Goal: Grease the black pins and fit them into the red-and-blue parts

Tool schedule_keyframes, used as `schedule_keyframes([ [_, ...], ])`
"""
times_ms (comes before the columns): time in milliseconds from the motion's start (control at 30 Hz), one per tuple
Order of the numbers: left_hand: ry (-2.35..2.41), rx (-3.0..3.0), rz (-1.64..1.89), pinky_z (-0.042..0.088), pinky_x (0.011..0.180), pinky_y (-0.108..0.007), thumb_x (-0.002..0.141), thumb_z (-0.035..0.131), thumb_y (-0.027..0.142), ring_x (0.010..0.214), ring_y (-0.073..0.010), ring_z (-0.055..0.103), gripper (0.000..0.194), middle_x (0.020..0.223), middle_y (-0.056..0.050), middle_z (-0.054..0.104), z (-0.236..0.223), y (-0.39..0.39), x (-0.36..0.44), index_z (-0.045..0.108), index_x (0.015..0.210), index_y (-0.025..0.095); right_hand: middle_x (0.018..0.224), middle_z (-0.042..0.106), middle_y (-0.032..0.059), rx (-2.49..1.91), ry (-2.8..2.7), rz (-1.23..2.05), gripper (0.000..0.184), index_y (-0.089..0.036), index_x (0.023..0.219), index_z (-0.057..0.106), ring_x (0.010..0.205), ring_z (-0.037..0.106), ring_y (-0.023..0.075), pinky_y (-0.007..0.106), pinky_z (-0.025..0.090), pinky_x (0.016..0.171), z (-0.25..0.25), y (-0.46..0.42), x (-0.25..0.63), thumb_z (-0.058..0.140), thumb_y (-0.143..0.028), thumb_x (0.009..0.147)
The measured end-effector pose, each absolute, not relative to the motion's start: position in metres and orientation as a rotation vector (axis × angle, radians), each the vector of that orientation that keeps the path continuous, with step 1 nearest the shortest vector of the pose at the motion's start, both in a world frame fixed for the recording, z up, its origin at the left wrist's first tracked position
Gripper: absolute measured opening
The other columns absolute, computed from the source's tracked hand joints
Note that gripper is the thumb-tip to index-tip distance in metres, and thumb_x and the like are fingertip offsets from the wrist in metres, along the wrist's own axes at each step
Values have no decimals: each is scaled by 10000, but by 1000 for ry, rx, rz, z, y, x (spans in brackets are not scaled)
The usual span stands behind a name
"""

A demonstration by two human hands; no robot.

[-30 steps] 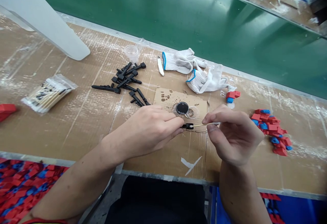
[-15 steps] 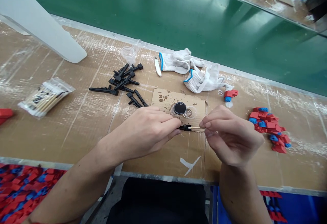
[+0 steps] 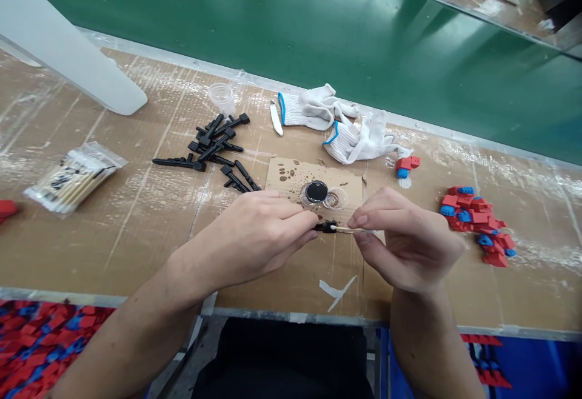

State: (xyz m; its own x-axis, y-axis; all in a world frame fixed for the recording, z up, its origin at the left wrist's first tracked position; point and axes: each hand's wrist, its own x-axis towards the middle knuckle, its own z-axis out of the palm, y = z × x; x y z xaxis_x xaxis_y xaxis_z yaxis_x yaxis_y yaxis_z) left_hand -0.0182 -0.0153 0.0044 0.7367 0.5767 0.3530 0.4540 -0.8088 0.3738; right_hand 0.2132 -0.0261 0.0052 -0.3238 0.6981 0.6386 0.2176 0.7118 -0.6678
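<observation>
My left hand [image 3: 268,238] is closed around a small black toy gun [image 3: 326,227], and only its right end shows past the fingertips. Between thumb and fingers my right hand [image 3: 404,238] pinches a cotton swab [image 3: 344,229]. The swab's white tip meets the exposed end of the black piece. Just beyond the hands, a small cup of black liquid [image 3: 317,191] and a clear lid [image 3: 335,198] rest on a stained cardboard scrap [image 3: 291,174]. Several more black toy guns [image 3: 216,144] lie in a loose pile past my left hand.
White gloves [image 3: 309,108] and a white-handled knife [image 3: 276,119] lie at the back, near a clear cup [image 3: 221,97]. A bag of cotton swabs [image 3: 77,176] is at left. Red and blue toy parts [image 3: 475,220] are heaped at right. A grey-white post [image 3: 91,53] slants over the far left.
The view has shifted slightly. My right hand has moved a little closer along the swab toward the black toy gun, while both hands keep their holds.
</observation>
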Motion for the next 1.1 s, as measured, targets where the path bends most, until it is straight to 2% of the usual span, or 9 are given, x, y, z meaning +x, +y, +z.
schedule_keyframes([
  [367,803,2686,672,444,622,-345,1008,554,194,649,-183,644,166,755,-10,703,4,-16,-19,691,933,136,788,737,17,-723,-1868,595,409,-223,1031,725,658,678,180,329,541,551,6,-27,214,685,41,720],
  [867,823,2713,649,439,617,-319,1035,499,214,636,-160,630,216,725,2,687,4,-16,-20,679,927,164,774,730,8,-763,-1878,569,371,-248,1007,726,631,663,176,326,525,537,5,-25,216,685,3,737],
  [1100,821,2711,651,446,623,-341,1010,538,193,648,-180,642,186,735,-5,687,4,-15,-19,688,911,148,776,725,23,-687,-1861,633,411,-190,1016,722,649,665,172,325,526,556,4,-26,216,672,72,704],
])
